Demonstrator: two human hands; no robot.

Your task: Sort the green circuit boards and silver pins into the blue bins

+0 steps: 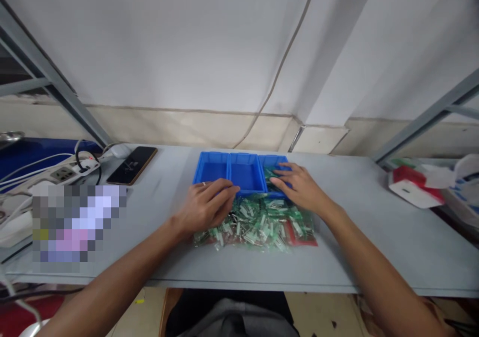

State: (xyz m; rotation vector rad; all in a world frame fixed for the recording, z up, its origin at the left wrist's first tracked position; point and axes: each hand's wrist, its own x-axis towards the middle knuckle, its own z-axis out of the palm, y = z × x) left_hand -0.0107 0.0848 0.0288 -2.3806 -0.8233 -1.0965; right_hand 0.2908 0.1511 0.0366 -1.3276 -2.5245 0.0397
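Observation:
Three blue plastic bins point(245, 175) stand side by side on the grey table. Nothing shows inside the left and middle bins; the right one holds small green-tinted bags point(268, 172). In front of the bins lies a pile of clear green bags point(258, 225) with small white and metal pieces inside. My left hand point(209, 202), a ring on one finger, is by the front edge of the left and middle bins, over the pile's left side. Its fingers are curled together, and whatever they hold is hidden. My right hand point(299, 187) reaches over the right bin, fingers apart.
On the left are a dark phone point(132, 165), a power strip point(60, 172) with cables, and a blurred-out patch. A red and white item point(415, 187) stands at the right. Metal frame posts rise at both sides, with a wall behind.

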